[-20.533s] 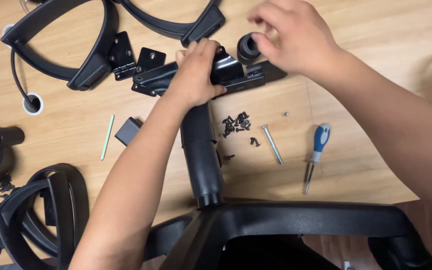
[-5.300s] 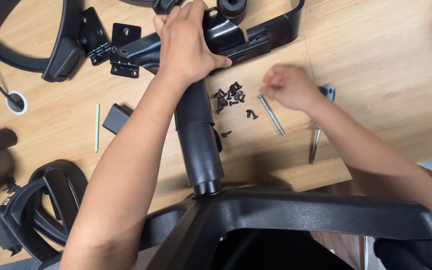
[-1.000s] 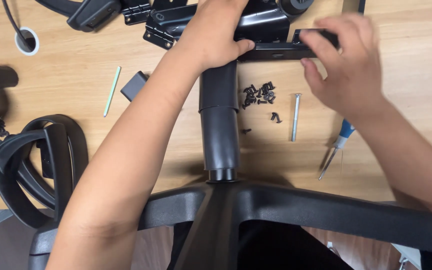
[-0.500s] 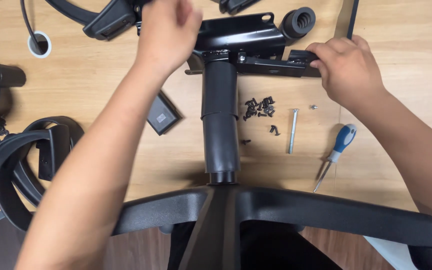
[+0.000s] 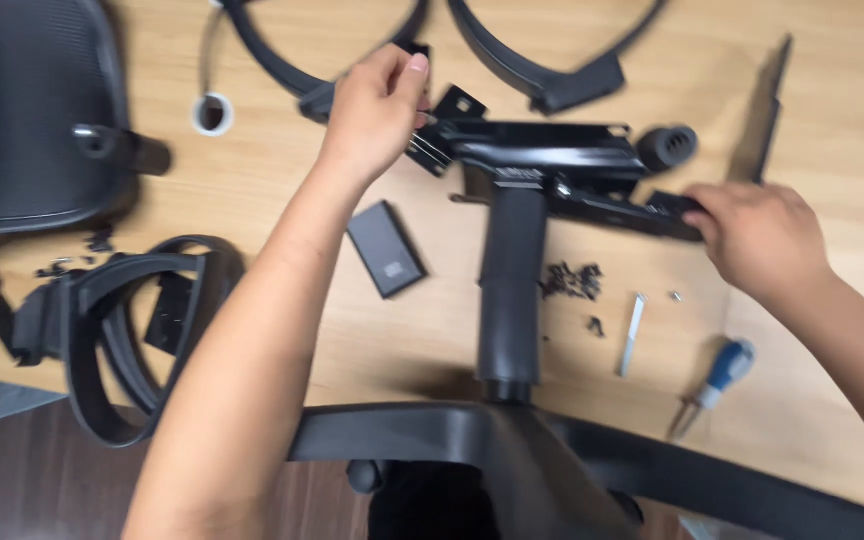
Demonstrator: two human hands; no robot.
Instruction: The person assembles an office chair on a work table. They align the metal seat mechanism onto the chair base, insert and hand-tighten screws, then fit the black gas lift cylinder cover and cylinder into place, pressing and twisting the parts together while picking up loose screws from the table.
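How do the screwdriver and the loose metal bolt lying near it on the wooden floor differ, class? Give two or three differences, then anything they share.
The screwdriver has a blue and white handle with a dark shaft; the metal bolt is plain silver throughout. The screwdriver looks longer and thicker at its handle; the bolt is slim and even. The screwdriver lies at a clear slant; the bolt lies nearly upright in the picture. Both rest untouched on the wooden floor, right of the black column.
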